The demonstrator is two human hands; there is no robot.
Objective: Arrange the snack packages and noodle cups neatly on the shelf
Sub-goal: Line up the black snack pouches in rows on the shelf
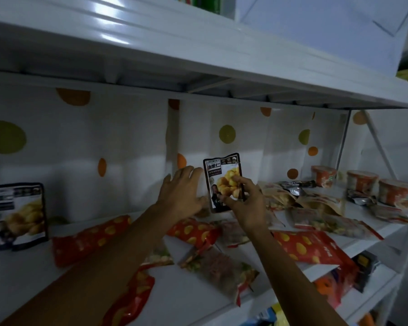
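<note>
My right hand (242, 203) grips a dark-edged chestnut snack pouch (223, 171) and holds it upright near the back of the white shelf (28, 274). My left hand (181, 191) is just left of the pouch, fingers spread, its thumb side touching or nearly touching the pouch's lower edge. Two similar pouches (17, 215) stand upright at the far left. Red snack bags (90, 236) and clear-fronted packs (219, 267) lie scattered flat across the shelf. Three red noodle cups (360, 182) stand at the far right.
The shelf above (198, 55) hangs low over this one. A dotted white backing (118, 142) closes the rear. Brown and silver pouches (299, 194) are heaped beside the cups. A lower shelf (353, 276) holds more packages at the right.
</note>
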